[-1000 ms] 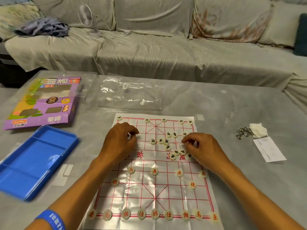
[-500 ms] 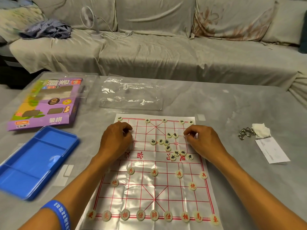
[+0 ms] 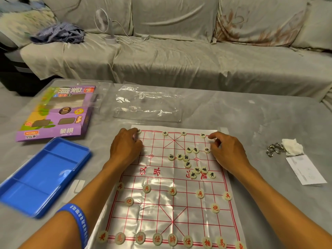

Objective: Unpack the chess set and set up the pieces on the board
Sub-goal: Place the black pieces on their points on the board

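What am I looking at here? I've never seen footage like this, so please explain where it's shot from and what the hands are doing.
There is no machine: a camera worn on a person's head looks down at their two bare hands. A Chinese chess board lies on a grey table. Red pieces are arranged near the person; black pieces sit mostly bunched mid-board. The left hand and right hand reach to the far corners with curled fingers; whether either has a grip on a piece is unclear. Beside the board lie a blue tray, purple box and plastic bag.
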`<state>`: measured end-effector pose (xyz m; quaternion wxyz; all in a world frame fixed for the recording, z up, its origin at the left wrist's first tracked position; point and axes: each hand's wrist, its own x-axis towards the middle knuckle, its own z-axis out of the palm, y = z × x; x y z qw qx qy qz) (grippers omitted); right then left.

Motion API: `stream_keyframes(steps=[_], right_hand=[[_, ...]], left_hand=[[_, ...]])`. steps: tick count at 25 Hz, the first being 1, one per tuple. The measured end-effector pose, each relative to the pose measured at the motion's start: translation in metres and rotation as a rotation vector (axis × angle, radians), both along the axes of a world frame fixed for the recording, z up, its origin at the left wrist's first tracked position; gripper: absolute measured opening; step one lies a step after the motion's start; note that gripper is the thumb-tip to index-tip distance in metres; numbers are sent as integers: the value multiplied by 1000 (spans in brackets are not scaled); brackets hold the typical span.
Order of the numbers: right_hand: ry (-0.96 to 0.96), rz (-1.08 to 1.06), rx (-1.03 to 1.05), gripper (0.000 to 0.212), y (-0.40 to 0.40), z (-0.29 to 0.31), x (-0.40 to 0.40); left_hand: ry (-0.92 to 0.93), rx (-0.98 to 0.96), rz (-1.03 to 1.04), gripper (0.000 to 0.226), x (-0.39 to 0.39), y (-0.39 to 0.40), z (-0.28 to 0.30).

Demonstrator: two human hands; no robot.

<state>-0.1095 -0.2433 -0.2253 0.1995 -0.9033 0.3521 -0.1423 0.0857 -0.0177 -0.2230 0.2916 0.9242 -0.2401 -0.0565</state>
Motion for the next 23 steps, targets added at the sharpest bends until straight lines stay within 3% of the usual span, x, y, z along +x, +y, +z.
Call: stream_keyframes(steps=[6,10,13,15,17,23], right_hand=[[-38,18,13,24,7,0,4],[-51,93,45,21,15,11,-6],[-11,212,100,19,28,15,-9],[48,281,112,22,39,14,-3],[108,325,90,23,47,10,5],[34,141,46,23,27,7,1]], left_hand=[[-33,122,-105,48,6,-1,-3],[-102,-125,-55,43,-9,2,2],[-91,-146,-309,26,-32,-4,10],[-7,-49,-507,32,-47,-14,13],[29,28,-572,37,-52,-22,13],[80,-12,-511,32,-51,-20,8]])
